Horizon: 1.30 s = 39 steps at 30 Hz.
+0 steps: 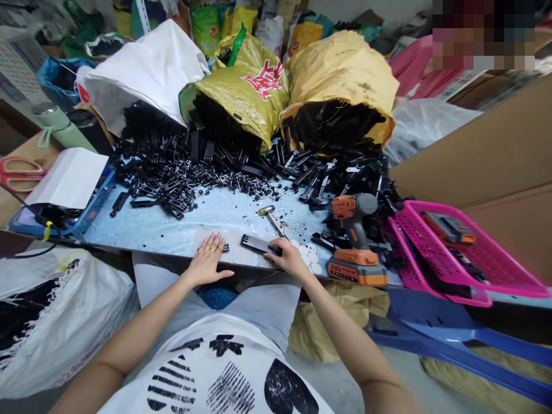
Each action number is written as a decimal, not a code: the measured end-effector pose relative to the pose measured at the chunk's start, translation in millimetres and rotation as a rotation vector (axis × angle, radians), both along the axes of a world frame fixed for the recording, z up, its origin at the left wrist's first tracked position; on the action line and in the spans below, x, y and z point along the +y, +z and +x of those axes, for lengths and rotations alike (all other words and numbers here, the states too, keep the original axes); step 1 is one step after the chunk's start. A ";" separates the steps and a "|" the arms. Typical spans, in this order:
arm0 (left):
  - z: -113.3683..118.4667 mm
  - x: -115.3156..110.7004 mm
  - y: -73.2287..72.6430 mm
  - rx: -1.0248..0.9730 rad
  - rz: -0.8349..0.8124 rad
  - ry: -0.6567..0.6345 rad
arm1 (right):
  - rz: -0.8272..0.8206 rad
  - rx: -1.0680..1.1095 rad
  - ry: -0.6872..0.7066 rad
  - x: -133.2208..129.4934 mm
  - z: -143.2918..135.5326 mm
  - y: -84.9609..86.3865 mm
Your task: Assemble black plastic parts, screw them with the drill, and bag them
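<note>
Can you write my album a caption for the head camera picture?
Left hand spread flat, right hand holding a black part, near a hammer and power drill.

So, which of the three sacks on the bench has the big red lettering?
The middle sack, olive-yellow, between the white left sack and the pale orange right sack; neither of those shows such lettering.

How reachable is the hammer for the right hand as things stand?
Likely yes: the hammer lies just beyond the right hand, handle end toward it, with nothing visible blocking the way. The hand has hold of a flat black part, though, so it would probably need to release that first.
</note>
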<state>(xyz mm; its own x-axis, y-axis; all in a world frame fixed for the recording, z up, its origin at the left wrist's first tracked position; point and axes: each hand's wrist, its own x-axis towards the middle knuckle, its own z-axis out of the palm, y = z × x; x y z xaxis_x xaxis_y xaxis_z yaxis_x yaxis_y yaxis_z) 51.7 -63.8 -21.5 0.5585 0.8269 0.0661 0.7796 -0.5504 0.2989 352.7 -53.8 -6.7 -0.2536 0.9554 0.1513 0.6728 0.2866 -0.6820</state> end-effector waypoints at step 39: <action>41.5 25.6 25.6 -0.850 0.046 0.652 | 0.004 0.058 0.201 42.8 -116.5 23.6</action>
